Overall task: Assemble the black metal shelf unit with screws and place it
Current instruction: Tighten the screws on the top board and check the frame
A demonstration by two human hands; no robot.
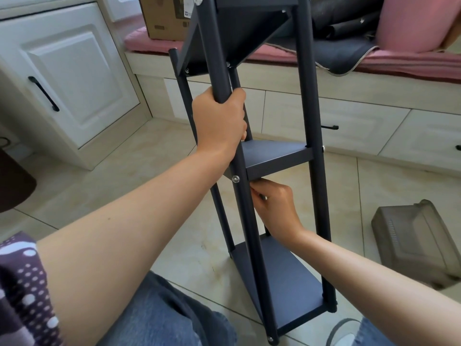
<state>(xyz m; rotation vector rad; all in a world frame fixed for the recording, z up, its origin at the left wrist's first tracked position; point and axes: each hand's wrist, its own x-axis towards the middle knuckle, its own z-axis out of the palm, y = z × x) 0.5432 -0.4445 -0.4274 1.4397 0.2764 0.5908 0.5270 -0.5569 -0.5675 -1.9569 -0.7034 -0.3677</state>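
With the left hand (219, 121) wrapped firmly round the post (249, 221), the right hand (277, 208) pinches something small just under the middle shelf (272, 156); best turn it squarely behind the screw (235, 179).

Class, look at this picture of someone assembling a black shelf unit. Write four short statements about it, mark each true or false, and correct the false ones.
1. The left hand grips a post of the shelf unit. True.
2. The right hand rests flat on the floor. False: its fingers pinch something small just under the middle shelf.
3. A cardboard box sits on the pink bench cushion. True.
4. The white cabinet door stands open. False: it is closed.
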